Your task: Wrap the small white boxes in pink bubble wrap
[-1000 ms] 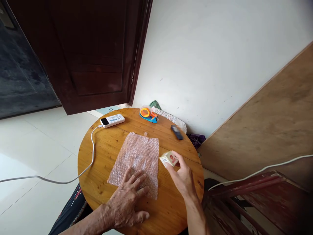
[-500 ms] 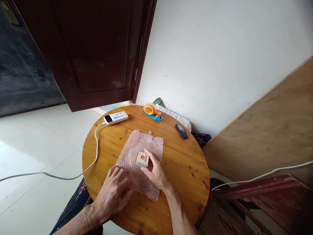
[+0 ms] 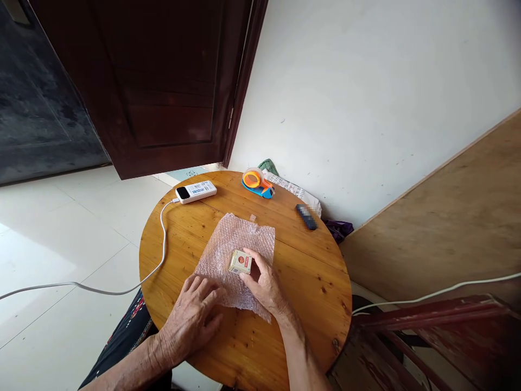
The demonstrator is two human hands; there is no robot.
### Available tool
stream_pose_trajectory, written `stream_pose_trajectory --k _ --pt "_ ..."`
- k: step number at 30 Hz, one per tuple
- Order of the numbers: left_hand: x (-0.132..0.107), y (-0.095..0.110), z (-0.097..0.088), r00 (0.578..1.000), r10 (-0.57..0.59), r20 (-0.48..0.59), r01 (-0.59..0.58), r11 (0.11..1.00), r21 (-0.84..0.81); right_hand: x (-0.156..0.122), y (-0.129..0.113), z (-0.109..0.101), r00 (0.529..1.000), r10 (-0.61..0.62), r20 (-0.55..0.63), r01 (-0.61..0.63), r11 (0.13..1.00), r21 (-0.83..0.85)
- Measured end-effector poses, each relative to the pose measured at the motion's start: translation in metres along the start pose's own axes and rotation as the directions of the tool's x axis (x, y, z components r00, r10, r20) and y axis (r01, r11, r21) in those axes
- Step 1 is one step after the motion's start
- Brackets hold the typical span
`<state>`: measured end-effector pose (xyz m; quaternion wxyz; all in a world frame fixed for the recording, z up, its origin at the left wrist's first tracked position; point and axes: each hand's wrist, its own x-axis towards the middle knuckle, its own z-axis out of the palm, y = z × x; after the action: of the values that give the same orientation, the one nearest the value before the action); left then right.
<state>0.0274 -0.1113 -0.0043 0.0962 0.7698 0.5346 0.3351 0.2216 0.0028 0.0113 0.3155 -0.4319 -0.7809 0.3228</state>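
A small cream box [image 3: 240, 261] with red markings sits on a spread bubble-wrap sheet [image 3: 220, 258].

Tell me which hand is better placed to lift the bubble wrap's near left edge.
Probably the left hand: it lies at that edge of the bubble wrap, holding nothing visible, while the right hand holds the small box.

On the table [image 3: 309, 282], the bubble wrap [image 3: 240, 234] lies in the middle, with the small box [image 3: 240, 262] on or just above it, the right hand [image 3: 264, 282] at the box's right and the left hand [image 3: 193, 309] at the sheet's near left edge. Behind the sheet stand the device [image 3: 197, 191] at left, its cable [image 3: 164, 241] running off the table's left side, the tape dispenser [image 3: 259, 183] farther right, and a blurred object [image 3: 306, 216] at far right. Behind the table are the door [image 3: 163, 81] at left and the wall [image 3: 366, 108] to its right.
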Motion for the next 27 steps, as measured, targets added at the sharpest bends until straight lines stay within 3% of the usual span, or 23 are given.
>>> stream_pose_trajectory --k 7,27 --pt "0.0007 -0.0004 0.0005 1.000 -0.002 0.013 0.001 1.000 0.030 0.0002 -0.0030 0.0004 1.000 0.005 0.000 -0.005 1.000 -0.013" --pt "0.0008 -0.0039 0.0040 0.996 0.047 -0.081 -0.042 0.997 0.066 -0.0016 0.0005 0.0023 1.000 -0.011 -0.010 0.011 1.000 -0.023"
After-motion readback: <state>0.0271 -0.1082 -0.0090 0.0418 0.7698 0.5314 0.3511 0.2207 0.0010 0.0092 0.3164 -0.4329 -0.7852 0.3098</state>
